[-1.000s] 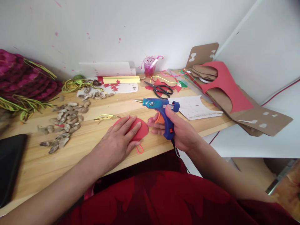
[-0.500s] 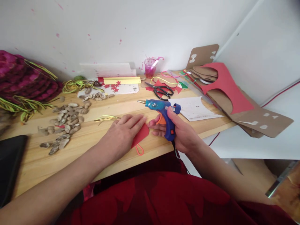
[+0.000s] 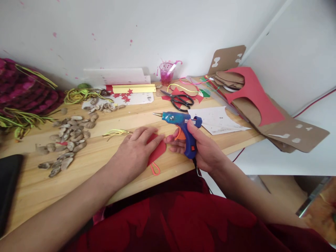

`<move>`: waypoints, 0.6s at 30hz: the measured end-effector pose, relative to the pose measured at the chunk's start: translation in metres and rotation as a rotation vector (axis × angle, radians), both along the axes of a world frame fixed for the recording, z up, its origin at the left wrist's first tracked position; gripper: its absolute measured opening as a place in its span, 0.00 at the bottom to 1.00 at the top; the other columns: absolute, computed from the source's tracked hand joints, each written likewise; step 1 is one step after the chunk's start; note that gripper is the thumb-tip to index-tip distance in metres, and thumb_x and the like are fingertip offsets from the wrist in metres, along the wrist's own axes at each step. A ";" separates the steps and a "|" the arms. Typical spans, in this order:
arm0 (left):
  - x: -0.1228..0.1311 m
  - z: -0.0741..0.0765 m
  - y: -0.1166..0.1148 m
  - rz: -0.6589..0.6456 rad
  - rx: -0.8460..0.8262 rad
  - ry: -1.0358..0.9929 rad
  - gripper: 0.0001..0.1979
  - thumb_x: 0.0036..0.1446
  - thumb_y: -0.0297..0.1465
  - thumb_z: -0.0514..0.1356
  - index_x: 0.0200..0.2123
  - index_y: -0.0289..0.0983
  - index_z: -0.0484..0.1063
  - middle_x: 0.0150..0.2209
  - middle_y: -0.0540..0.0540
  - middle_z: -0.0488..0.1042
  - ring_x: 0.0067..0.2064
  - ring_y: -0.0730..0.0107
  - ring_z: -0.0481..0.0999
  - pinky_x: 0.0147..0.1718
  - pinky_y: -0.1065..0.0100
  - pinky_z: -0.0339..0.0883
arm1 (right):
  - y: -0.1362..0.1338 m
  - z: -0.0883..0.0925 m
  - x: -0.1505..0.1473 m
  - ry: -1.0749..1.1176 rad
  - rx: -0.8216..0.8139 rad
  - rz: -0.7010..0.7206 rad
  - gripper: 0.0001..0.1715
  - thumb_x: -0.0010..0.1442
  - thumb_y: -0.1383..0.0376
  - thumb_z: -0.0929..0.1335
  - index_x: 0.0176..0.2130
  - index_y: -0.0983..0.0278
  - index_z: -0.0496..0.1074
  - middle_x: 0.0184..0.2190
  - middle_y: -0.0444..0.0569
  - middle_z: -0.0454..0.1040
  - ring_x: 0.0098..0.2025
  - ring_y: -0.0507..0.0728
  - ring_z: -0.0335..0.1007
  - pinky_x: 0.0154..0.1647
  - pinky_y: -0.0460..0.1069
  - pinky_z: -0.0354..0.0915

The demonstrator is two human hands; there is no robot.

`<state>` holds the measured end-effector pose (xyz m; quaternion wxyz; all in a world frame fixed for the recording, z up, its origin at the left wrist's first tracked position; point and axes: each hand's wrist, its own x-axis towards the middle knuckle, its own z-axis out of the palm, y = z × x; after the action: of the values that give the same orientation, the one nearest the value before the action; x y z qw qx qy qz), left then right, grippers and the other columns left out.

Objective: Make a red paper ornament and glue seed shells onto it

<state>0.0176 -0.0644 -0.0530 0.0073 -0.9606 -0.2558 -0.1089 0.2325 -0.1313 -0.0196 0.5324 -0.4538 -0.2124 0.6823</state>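
Note:
My right hand is wrapped round the handle of a blue hot glue gun with an orange trigger. The gun's metal nozzle points left, above the table. My left hand lies palm down with its fingers stretched over a red paper piece, pressing it on the wood. Part of that piece is hidden under the fingers. An orange cord loop sticks out from its near edge. Beyond my left hand lies a small yellow-green tassel.
Peanut shells are heaped at the left, near a dark flat object. Black scissors lie behind the gun. A pink-stained cup stands by the wall. Cut red card and cardboard overhang at right.
The fingers of my left hand have spread slightly, so more of the red paper shows between them. My right hand holds the glue gun almost unmoved. The view has shifted a little.

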 end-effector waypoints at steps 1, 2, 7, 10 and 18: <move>0.000 0.000 0.000 0.002 0.007 -0.006 0.26 0.63 0.22 0.56 0.64 0.39 0.69 0.64 0.35 0.68 0.64 0.41 0.66 0.53 0.43 0.72 | 0.000 0.000 0.000 0.005 0.003 0.002 0.26 0.64 0.43 0.69 0.34 0.62 0.76 0.33 0.51 0.82 0.42 0.59 0.82 0.41 0.50 0.77; -0.001 0.000 0.001 -0.001 0.012 -0.012 0.26 0.63 0.22 0.56 0.64 0.39 0.69 0.65 0.34 0.68 0.64 0.41 0.66 0.53 0.43 0.73 | 0.000 0.001 -0.001 0.008 0.003 0.005 0.26 0.65 0.43 0.69 0.34 0.62 0.76 0.33 0.51 0.82 0.42 0.59 0.82 0.41 0.50 0.77; -0.002 -0.001 0.002 -0.017 0.002 -0.059 0.23 0.63 0.23 0.58 0.61 0.38 0.71 0.64 0.34 0.67 0.64 0.43 0.66 0.57 0.44 0.71 | 0.000 0.002 -0.003 0.010 -0.013 0.004 0.26 0.67 0.44 0.66 0.35 0.62 0.77 0.33 0.50 0.82 0.41 0.59 0.83 0.41 0.50 0.78; -0.002 0.000 0.002 -0.041 -0.012 -0.112 0.18 0.64 0.24 0.59 0.57 0.36 0.73 0.62 0.34 0.69 0.63 0.45 0.67 0.58 0.47 0.70 | -0.001 0.002 -0.001 -0.016 -0.021 0.019 0.27 0.69 0.44 0.64 0.35 0.62 0.76 0.32 0.51 0.82 0.38 0.58 0.83 0.37 0.48 0.77; -0.006 0.011 -0.002 -0.207 0.067 -0.137 0.14 0.71 0.27 0.53 0.56 0.32 0.71 0.55 0.39 0.77 0.57 0.53 0.72 0.57 0.55 0.70 | 0.002 0.015 0.026 -0.581 0.058 0.187 0.26 0.68 0.44 0.65 0.37 0.64 0.75 0.35 0.49 0.79 0.20 0.48 0.71 0.17 0.43 0.62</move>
<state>0.0114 -0.0669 -0.0415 0.0105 -0.9714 -0.1516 -0.1827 0.2588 -0.1292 -0.0046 0.3968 -0.5930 -0.4162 0.5636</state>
